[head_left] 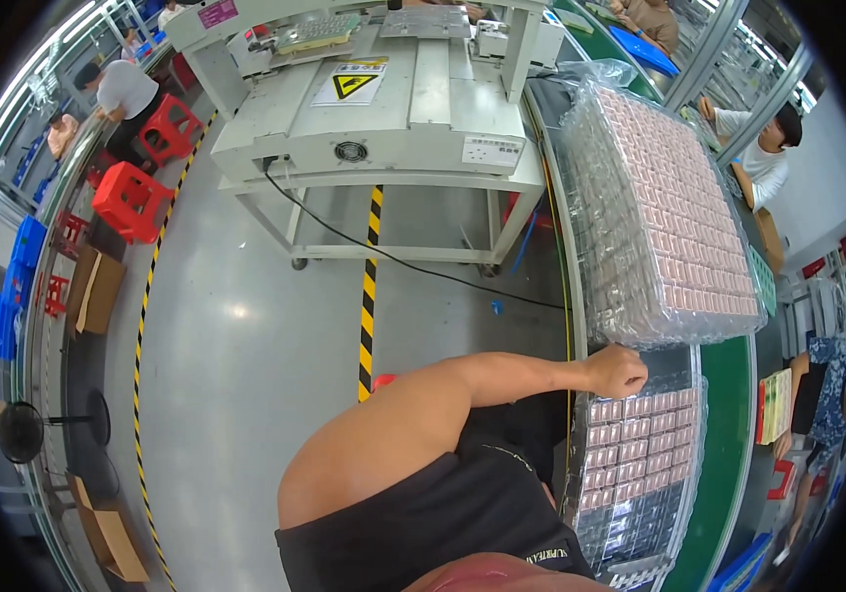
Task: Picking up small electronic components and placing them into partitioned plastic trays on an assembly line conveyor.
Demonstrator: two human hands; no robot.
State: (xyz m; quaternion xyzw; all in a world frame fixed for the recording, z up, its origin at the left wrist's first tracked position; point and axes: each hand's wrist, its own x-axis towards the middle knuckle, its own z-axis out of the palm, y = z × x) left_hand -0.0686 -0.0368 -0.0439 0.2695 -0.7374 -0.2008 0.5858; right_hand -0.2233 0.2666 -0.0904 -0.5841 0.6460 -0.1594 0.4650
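Observation:
My left hand (617,372) reaches across from the left with its fingers curled closed. It hovers over or touches the far left edge of a clear plastic tray (696,424); which of the two I cannot tell. Whatever its fingers may hold is hidden. Small pinkish pieces fill the tray's far rows, while its near rows look dark and without them. Just beyond my hand stands a tall stack of clear trays (605,247), its top one full of similar pinkish pieces. My right hand does not show.
A green conveyor belt (731,424) runs along the trays' right side. Ahead stands a white machine (393,148) on a wheeled frame, with a black cable (413,260) trailing to the bench. Red stools (133,202) and cardboard boxes (97,291) line the left. Several people work nearby.

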